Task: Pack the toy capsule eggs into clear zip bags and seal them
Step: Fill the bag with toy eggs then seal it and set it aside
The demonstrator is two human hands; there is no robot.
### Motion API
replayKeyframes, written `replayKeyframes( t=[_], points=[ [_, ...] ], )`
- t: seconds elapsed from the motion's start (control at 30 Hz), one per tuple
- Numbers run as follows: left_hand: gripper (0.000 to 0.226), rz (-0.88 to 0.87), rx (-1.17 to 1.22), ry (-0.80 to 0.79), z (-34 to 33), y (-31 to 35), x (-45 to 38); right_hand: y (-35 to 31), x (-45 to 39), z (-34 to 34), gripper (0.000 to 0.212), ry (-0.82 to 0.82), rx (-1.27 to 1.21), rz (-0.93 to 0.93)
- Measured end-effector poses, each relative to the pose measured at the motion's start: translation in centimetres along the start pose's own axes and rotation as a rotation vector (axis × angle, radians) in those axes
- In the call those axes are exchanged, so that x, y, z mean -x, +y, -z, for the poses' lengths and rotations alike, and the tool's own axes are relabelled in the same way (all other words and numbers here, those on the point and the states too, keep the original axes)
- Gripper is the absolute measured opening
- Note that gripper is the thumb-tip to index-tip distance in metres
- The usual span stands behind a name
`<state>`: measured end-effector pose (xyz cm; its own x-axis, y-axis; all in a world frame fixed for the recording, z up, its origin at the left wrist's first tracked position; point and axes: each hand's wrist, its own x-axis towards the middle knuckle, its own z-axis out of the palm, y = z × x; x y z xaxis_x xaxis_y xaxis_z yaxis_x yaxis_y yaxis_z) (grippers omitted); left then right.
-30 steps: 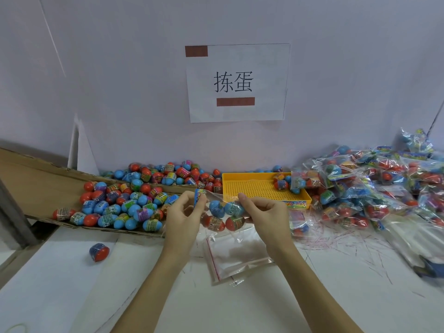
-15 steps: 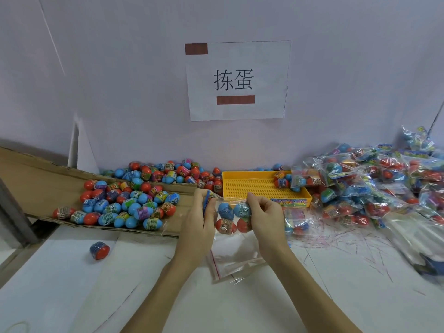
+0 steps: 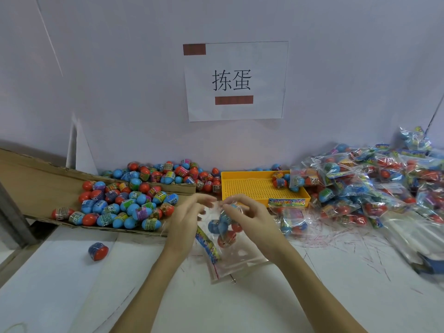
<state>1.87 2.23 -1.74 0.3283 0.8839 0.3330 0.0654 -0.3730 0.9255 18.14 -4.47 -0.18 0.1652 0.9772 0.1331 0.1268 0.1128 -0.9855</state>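
While the heap of sealed clear bags of eggs (image 3: 374,186) fills the table's right side w/ the loose pile of red-and-blue plastic capsule eggs (image 3: 125,205) on the brown cardboard sheet (image 3: 36,186) at left, the work sits centre, just in front of the yellow perforated plastic tray (image 3: 254,188). The clear zip bag holding several eggs (image 3: 225,231) hangs from the right hand (image 3: 249,217), fingers curled and pinching its top; bag's long axis runs roughly top-to-bottom, tilted, mouth up at the grip, eggs bunched below. Left hand (image 3: 189,217) is just beside the mouth on its left, fingers loosely spread, blurred; seems to hold nothing, approx. touching the film. Judgement: the seal still needs running along the mouth, and the left hand is nearer the free end. A printed colour card strip (image 3: 207,243) lies by the bag's left edge; inside or outside, can't tell.
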Motion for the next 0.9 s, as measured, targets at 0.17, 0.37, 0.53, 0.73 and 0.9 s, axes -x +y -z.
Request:
replayKeyframes(
  t=[0.17,0.37,0.53,0.73,0.9],
  points=[
    [0.013,0.036,0.024,-0.05,0.1,-0.3,-0.1,-0.4,0.2,-0.3,0.05,0.052,-0.021,-0.06],
    [0.008,0.182,0.203,0.219,0.2,-0.9,-0.6,0.2,-0.1,0.7,0.017,0.171,-0.049,0.018],
    [0.008,0.179,0.159,0.311,-0.3,-1.1,-0.4,1.0,-0.4,0.2,0.017,0.278,0.093,0.094],
    [0.009,0.044,0.315,0.214,0.0,-0.2,-0.7,0.5,-0.5,0.0,0.062,0.118,-0.067,-0.189],
    [0.014,0.015,0.339,0.094,-0.6,0.1,-0.3,0.1,-0.2,-0.5,0.054,-0.138,-0.42,-0.288]
  ],
)
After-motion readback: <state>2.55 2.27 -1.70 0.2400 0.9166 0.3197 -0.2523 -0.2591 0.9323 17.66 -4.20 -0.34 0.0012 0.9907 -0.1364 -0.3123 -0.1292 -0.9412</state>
